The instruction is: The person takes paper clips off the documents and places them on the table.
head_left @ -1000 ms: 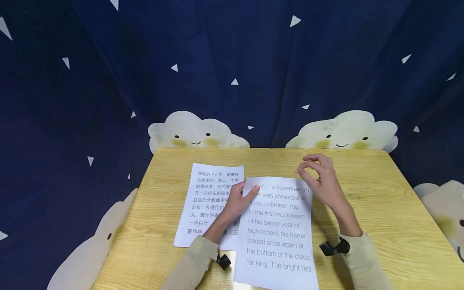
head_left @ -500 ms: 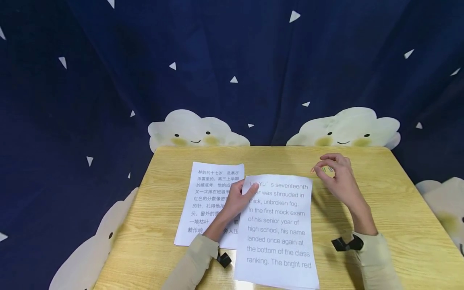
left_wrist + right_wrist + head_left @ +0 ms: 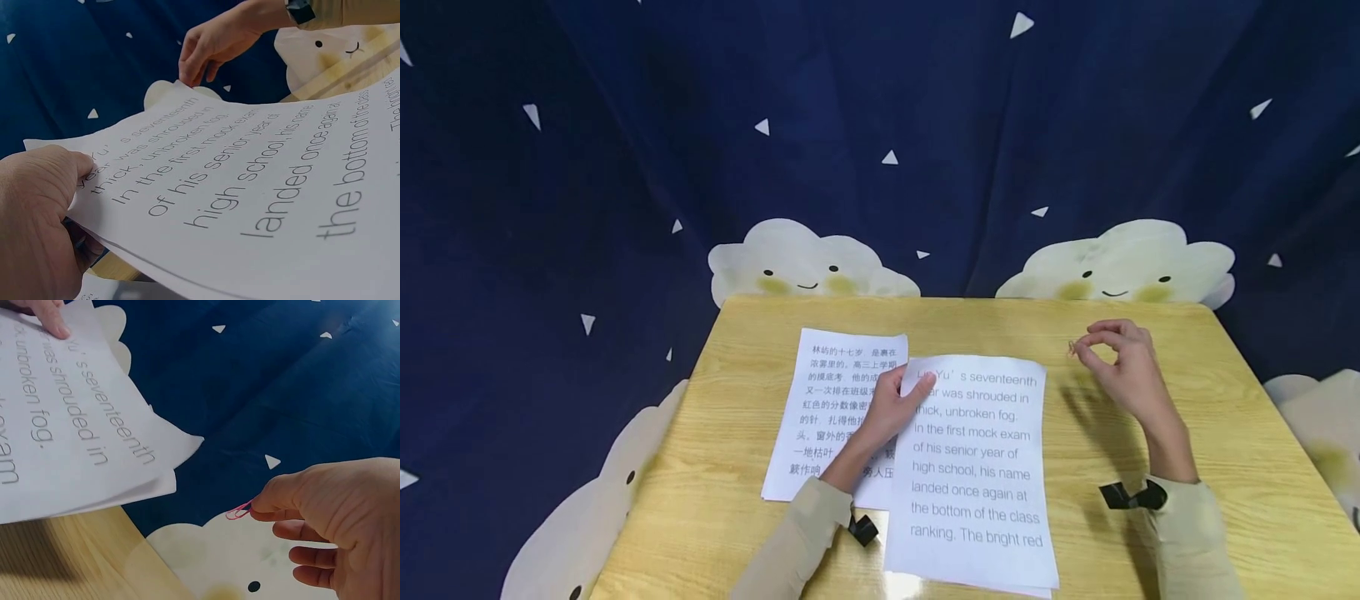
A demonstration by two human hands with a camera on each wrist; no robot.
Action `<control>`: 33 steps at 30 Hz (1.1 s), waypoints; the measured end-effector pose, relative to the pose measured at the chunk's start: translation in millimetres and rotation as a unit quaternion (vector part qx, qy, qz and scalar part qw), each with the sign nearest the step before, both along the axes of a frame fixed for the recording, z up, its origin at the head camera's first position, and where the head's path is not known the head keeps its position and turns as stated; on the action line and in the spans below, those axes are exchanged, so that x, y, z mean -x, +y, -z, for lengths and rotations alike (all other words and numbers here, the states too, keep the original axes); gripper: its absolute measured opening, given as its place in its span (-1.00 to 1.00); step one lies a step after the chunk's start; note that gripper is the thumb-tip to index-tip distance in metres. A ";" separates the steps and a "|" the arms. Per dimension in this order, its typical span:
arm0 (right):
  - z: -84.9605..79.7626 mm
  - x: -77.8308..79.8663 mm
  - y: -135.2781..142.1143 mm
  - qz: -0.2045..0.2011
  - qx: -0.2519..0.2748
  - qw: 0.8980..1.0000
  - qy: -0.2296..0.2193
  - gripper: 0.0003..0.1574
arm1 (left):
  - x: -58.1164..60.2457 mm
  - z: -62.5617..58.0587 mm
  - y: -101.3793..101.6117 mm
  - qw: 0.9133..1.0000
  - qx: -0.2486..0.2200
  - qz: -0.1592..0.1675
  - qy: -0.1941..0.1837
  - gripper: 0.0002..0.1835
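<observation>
My left hand [image 3: 897, 410] grips a small stack of white sheets [image 3: 973, 475] with large English print by its upper left edge, thumb on top. The sheets are held up off the table, and in the right wrist view their corners are fanned slightly apart. To the right of the stack, my right hand [image 3: 1126, 371] pinches a pink paper clip [image 3: 238, 512] between thumb and index finger. The clip is apart from the paper; the other fingers are loosely curled. A second stack of sheets [image 3: 831, 387] with Chinese print lies on the table, partly hidden by my left hand and arm.
The wooden table [image 3: 700, 450] has its far edge against a dark blue curtain [image 3: 820, 83] with white triangles. Pale smiling cloud shapes [image 3: 808, 258] stand along the table's edges. A small black device [image 3: 863, 530] is strapped to each wrist.
My right hand has moved right, away from the upper right corner of the English sheets, with the paper clip pinched. My left hand keeps its hold on the sheets.
</observation>
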State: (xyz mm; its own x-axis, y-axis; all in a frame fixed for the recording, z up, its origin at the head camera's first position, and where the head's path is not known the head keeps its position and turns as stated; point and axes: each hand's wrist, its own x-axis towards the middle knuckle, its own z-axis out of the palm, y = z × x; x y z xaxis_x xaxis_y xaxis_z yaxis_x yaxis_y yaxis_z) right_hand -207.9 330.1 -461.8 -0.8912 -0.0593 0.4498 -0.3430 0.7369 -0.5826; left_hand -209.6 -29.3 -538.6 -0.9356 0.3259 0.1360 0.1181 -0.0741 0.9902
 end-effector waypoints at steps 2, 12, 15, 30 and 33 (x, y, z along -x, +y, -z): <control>1.7 2.2 3.4 -0.003 -0.005 1.000 0.002 -0.94 | 1.8 -0.9 0.0 1.000 0.003 0.003 0.003 -0.68; 11.2 8.1 16.3 -0.003 -0.045 0.997 -0.056 -0.83 | 4.6 -2.6 -1.9 1.000 -0.003 -0.006 0.016 -0.66; 17.8 8.5 21.5 -0.004 -0.067 0.995 -0.080 -0.80 | 3.7 -0.9 -2.3 1.000 -0.005 -0.004 0.014 -0.66; 36.2 13.4 40.2 0.018 -0.111 0.982 -0.152 -0.74 | 1.7 -1.2 -2.0 1.000 0.007 -0.015 0.004 -0.66; 38.5 13.4 43.1 0.023 -0.123 0.978 -0.167 -0.74 | 1.6 -2.1 -1.9 1.000 0.005 -0.010 0.003 -0.66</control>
State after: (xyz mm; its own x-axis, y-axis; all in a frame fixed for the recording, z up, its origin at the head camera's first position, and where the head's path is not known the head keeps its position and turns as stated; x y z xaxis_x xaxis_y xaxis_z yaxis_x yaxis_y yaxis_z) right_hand -221.4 373.2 -500.3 -0.9903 -0.0857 0.1097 -0.1269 0.8794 -0.4589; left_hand -211.2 -31.2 -536.5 -0.9415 0.3076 0.1379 0.1249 -0.0617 0.9902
